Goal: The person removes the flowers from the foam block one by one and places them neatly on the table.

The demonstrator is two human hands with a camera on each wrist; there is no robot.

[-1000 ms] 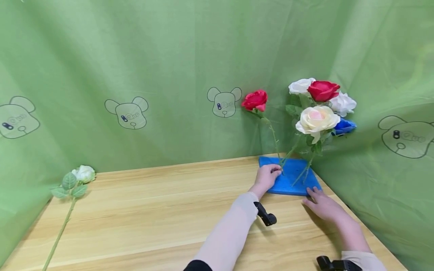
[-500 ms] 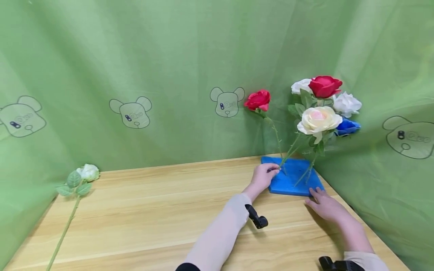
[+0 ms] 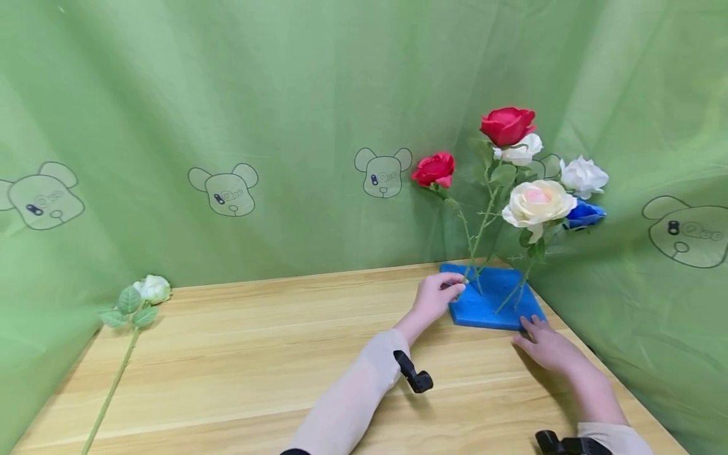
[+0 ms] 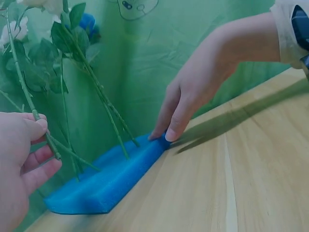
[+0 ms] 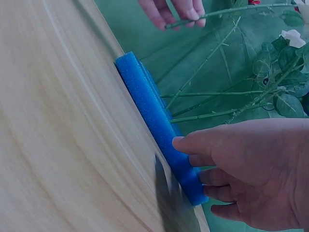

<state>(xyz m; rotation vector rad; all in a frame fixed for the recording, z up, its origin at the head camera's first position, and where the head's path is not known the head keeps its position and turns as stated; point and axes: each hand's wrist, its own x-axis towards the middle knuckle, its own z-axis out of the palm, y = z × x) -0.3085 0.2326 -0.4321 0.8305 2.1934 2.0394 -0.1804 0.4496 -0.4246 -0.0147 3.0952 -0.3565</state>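
Observation:
My left hand [image 3: 435, 297] pinches the lower stem of a red rose [image 3: 508, 126] between thumb and fingers. In the left wrist view the cut end of that stem [image 4: 54, 147] pokes out below the thumb, above a blue foam block [image 4: 120, 176]. My right hand [image 3: 548, 347] rests its fingertips on the foam's near right corner, fingers loosely extended. Standing in the foam are another red rose [image 3: 435, 169], a cream rose [image 3: 539, 203], a blue rose [image 3: 584, 215] and white roses [image 3: 584, 177], their stems leaning various ways.
A white rose [image 3: 152, 289] with a long leafy stem lies at the left side of the wooden table [image 3: 256, 354]. Green curtain [image 3: 284, 95] with bear-head prints hangs behind and along both sides, close to the foam at the right.
The held red rose has swung left and up, away from the cream rose. My left hand has drawn back slightly left with its stem; the right hand stays at the foam corner.

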